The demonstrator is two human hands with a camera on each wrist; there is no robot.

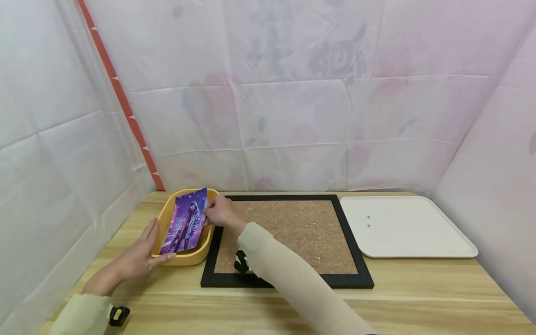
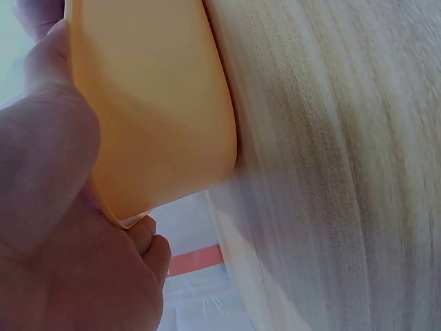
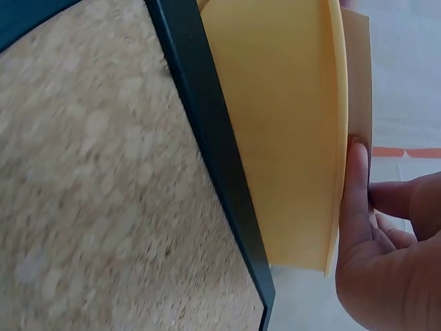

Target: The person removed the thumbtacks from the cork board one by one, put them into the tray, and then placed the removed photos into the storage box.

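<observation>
A purple printed picture (image 1: 187, 223) of a hooded figure stands tilted in a yellow plastic bin (image 1: 193, 257), its top sticking out above the rim. My right hand (image 1: 220, 211) pinches the picture's right edge between thumb and fingers. In the right wrist view, that hand (image 3: 389, 241) is at the bin's rim, and the picture's pale back (image 3: 360, 76) shows beyond the bin's wall. My left hand (image 1: 136, 253) holds the near left corner of the bin, thumb along the front rim and fingers along the left side. The left wrist view shows this hand (image 2: 62, 207) against the rim.
Right of the bin lies a cork board (image 1: 289, 237) in a black frame (image 1: 351, 281), with small pins (image 1: 311, 225) on it. A white tray (image 1: 410, 228) holding two small pins stands farther right. Everything rests on a wooden table (image 1: 418, 298) enclosed by pale curtains (image 1: 293, 116).
</observation>
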